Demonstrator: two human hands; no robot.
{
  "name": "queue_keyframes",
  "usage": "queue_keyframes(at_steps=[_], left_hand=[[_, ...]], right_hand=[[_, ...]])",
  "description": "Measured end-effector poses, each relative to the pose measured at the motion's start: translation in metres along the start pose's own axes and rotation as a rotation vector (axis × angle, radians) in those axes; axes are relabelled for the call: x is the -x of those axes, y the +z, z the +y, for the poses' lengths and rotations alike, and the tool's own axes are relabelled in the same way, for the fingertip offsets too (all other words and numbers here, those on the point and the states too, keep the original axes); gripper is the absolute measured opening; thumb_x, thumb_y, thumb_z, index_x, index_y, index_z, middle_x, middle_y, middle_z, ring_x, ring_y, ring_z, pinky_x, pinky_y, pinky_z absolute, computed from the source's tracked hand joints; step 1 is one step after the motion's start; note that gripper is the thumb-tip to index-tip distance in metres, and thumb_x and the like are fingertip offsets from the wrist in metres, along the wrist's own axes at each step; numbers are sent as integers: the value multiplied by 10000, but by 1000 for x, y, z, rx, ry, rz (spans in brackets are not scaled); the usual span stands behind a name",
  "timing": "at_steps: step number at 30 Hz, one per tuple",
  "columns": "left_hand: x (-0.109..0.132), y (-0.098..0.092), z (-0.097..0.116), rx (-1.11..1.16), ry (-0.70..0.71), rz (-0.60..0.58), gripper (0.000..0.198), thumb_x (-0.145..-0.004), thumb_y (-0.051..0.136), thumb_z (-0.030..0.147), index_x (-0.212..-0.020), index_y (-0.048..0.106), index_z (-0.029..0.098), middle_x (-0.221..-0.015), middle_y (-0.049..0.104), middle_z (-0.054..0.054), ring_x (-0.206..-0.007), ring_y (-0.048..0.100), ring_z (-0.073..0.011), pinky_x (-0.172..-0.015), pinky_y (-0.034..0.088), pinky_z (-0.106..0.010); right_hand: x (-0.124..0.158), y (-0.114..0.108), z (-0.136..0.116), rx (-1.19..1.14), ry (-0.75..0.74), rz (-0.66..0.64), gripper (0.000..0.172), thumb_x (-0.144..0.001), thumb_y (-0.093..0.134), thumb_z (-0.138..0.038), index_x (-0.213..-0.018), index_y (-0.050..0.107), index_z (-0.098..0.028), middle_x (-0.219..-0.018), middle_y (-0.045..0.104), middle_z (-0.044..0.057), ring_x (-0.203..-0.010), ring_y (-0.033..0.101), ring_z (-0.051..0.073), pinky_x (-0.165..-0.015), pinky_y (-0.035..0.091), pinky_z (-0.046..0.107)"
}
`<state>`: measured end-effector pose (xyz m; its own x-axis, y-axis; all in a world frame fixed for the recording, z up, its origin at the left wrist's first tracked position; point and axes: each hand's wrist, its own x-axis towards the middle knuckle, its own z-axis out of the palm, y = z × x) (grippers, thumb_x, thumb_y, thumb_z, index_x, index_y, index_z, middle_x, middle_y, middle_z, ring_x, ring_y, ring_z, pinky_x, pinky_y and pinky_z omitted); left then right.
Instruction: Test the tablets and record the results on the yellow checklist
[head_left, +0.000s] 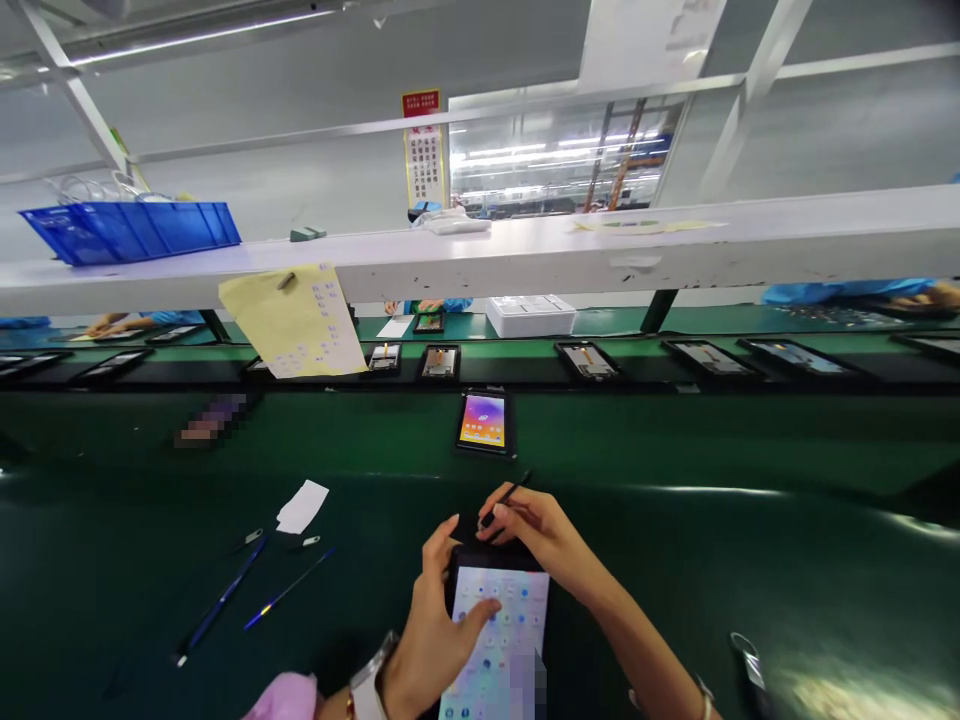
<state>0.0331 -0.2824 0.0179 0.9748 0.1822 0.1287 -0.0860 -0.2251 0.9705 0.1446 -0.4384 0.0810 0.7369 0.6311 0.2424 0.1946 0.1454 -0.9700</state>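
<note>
A tablet (499, 625) with a lit screen full of app icons lies on the green bench in front of me. My left hand (431, 620) grips its left side, the thumb over the screen and the fingers by the top left corner. Above the tablet's top edge, my right hand (529, 525) pinches a thin black pen-like tool (516, 486), tilted up to the right. Whether its lower end touches the tablet is hard to see. Farther ahead lies a second tablet (484, 420) with a purple and orange screen.
Left on the bench are white paper (302, 507), a blue pen-like stick (225, 600), a thin rod (289, 590) and small pins. A dark strapped object (750, 668) lies right. Several opened tablets (440, 362) line the black strip under a white shelf (525, 265). Co-workers' hands (934, 295) show beyond.
</note>
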Motion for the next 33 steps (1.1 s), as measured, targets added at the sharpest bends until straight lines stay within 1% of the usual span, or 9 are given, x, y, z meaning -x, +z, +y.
queue_keyframes(at_steps=[5, 10, 16, 21, 24, 27, 29, 31, 33], left_hand=[[9, 5, -5, 86, -17, 24, 884, -827, 725, 437, -1495, 169, 272, -1334, 592, -114, -1229, 616, -273, -1074, 528, -414], [8, 7, -8, 143, 21, 24, 875, -853, 738, 406, -1481, 135, 317, -1308, 618, -77, -1209, 630, -239, -1051, 536, -379], [4, 11, 0, 176, 85, 45, 857, -869, 748, 382, -1468, 149, 256, -1194, 654, -91, -1106, 671, -242, -957, 554, -363], [-33, 16, -11, 175, 116, 16, 971, -834, 788, 423, -1533, 141, 235, -1073, 667, -77, -999, 697, -259, -867, 574, -363], [-68, 15, -37, 84, 98, -39, 1055, -822, 750, 531, -1564, 65, 224, -1076, 680, -85, -1005, 702, -279, -922, 570, -425], [-97, 16, -64, -35, 45, -35, 1083, -807, 694, 613, -1572, 74, 163, -1359, 573, -193, -1314, 538, -361, -1147, 385, -558], [-106, 15, -77, -148, 25, 11, 1099, -789, 670, 657, -1581, 114, 136, -1617, 261, -209, -1538, 123, -379, -1256, 78, -574], [-106, 12, -85, -234, -19, 69, 1079, -824, 589, 696, -1599, 93, 133, -1687, -36, -130, -1525, -204, -325, -1236, -139, -523], [-96, 9, -90, -260, -129, 103, 1004, -893, 433, 725, -1608, 47, 134, -1687, -72, -117, -1534, -175, -320, -1244, -101, -541]], right_hand=[[8, 4, -11, 51, -37, -64, 351, -1006, 578, -489, -955, 720, -172, -948, 680, 61, -822, 667, 174, -760, 535, 271], [8, 4, -15, 168, -67, -83, 306, -1028, 537, -415, -954, 725, -184, -924, 686, 46, -822, 631, 176, -733, 482, 262], [4, 7, -19, 351, -79, -81, 236, -1001, 513, -286, -861, 673, -184, -818, 668, 18, -736, 612, 156, -648, 446, 234], [-17, 1, 5, 597, -38, 30, 202, -972, 537, -204, -826, 675, -183, -791, 682, 26, -727, 630, 169, -691, 465, 268], [-14, -29, 25, 732, 34, 190, 175, -996, 559, -263, -952, 699, -168, -945, 721, 60, -879, 675, 208, -841, 520, 362], [32, -81, 37, 820, 113, 427, 336, -1047, 457, -402, -1172, 673, -176, -1165, 706, 93, -1098, 662, 239, -994, 505, 439], [87, -111, 38, 885, 179, 587, 458, -1033, 381, -518, -1145, 693, -203, -1144, 719, 101, -1094, 674, 270, -980, 526, 437], [149, -124, 35, 965, 245, 709, 562, -993, 344, -642, -980, 721, -226, -1004, 737, 121, -965, 707, 317, -861, 571, 471], [203, -124, 33, 1040, 275, 759, 547, -977, 409, -680, -853, 710, -240, -816, 709, 108, -754, 701, 286, -699, 586, 428]])
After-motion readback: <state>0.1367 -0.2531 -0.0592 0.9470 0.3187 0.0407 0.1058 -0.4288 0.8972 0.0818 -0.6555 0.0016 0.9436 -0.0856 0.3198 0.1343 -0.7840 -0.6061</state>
